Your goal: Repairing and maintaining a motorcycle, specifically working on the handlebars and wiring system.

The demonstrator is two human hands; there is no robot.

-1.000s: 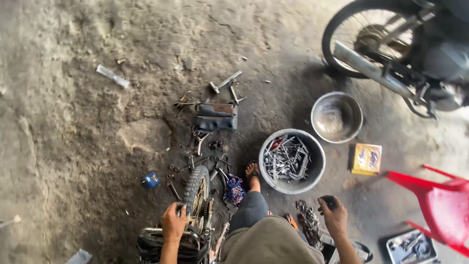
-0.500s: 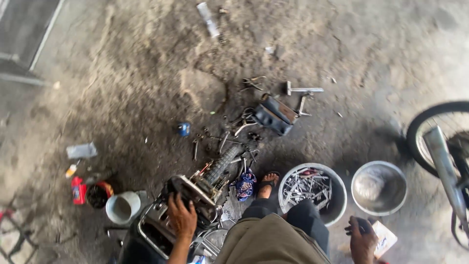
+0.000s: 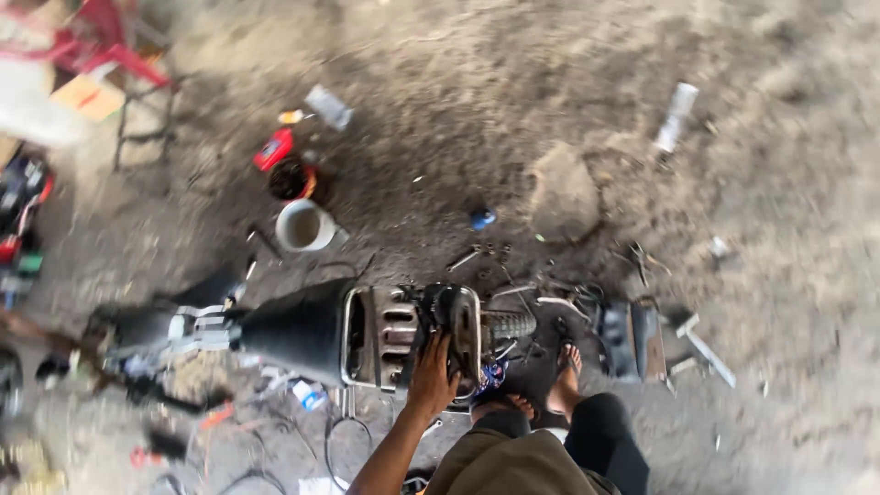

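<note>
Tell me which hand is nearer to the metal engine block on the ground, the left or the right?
Left. The left hand rests directly on the engine block, fingers on its top edge. The right hand is out of view, so its distance cannot be judged.

A rough, open-floored motorcycle repair workshop.

A stripped motorcycle frame [image 3: 367, 335] lies on a stained, oil-dark dirt floor [image 3: 477, 101], with its black seat to the left of the bare metal part. Loose bolts and wrenches [image 3: 477, 255] are scattered just beyond the frame, a white cup [image 3: 302, 226] and a red can [image 3: 273, 148] sit further off to its upper left, and a dark tool case [image 3: 632, 341] lies open to its right.
</note>
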